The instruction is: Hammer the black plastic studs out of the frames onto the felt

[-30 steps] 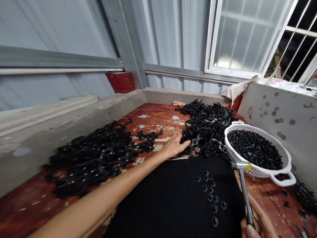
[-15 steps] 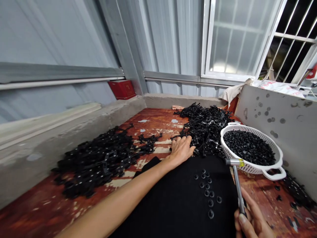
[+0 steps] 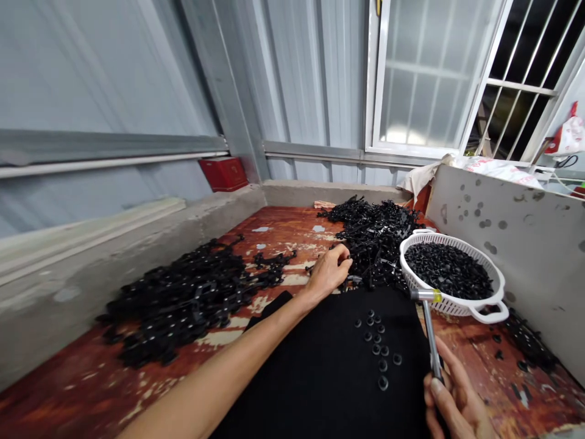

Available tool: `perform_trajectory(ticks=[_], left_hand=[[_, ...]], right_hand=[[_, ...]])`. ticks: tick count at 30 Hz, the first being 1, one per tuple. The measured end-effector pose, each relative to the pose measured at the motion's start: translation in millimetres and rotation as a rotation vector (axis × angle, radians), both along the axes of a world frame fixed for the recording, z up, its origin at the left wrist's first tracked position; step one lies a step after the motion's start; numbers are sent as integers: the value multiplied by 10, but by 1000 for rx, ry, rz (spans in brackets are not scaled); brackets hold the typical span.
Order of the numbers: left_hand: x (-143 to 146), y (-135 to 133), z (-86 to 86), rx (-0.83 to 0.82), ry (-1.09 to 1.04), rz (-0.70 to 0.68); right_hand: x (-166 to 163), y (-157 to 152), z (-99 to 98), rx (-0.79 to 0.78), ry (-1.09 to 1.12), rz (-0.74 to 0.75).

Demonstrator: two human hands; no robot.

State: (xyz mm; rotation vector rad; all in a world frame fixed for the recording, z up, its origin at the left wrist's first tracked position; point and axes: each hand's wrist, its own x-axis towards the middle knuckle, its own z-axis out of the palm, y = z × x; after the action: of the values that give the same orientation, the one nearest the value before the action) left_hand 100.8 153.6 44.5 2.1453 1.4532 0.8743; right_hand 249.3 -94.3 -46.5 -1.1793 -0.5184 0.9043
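My left hand (image 3: pixel 329 271) reaches forward to the near edge of a heap of black plastic strips (image 3: pixel 375 238), fingers curled and pinching at a piece there. My right hand (image 3: pixel 450 402) at the lower right grips the handle of a small metal hammer (image 3: pixel 429 329), whose head points up over the mat. Several small black rings (image 3: pixel 378 347) lie scattered on a black mat (image 3: pixel 333 366) in front of me.
A white colander (image 3: pixel 487 311) full of black rings stands at the right. A second heap of black strips (image 3: pixel 183 296) lies at the left on the worn red floor (image 3: pixel 283 228). Concrete ledges, a red box (image 3: pixel 223 173) and a grey board (image 3: pixel 516 244) border the area.
My left hand has drawn back slightly and curled from flat to pinching at the heap's edge. The view shifted a little; the hammer stays held upright.
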Motion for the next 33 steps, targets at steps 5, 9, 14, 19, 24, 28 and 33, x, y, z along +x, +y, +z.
perform_trajectory(ticks=[5, 9, 14, 19, 24, 28, 33], left_hand=[[-238, -546, 168, -227, -137, -195], [-281, -1118, 138, -663, -405, -438], [-150, -1528, -83, -829, -290, -553], [-97, -1610, -208, -810, -278, -564], [-256, -1714, -189, -972, -664, -261], [-268, -1945, -191, -1257, -829, -329], [-169, -2059, -263, -1257, -952, -174]], right_hand=[[18, -64, 173, -47, -69, 54], [72, -85, 326, -29, -94, 198], [68, -93, 410, -21, -82, 280], [-59, -107, 412, 7, -36, 281], [-170, -98, 409, 44, 8, 187], [-293, -87, 411, 41, 34, 166], [-391, -98, 419, 20, 21, 180]])
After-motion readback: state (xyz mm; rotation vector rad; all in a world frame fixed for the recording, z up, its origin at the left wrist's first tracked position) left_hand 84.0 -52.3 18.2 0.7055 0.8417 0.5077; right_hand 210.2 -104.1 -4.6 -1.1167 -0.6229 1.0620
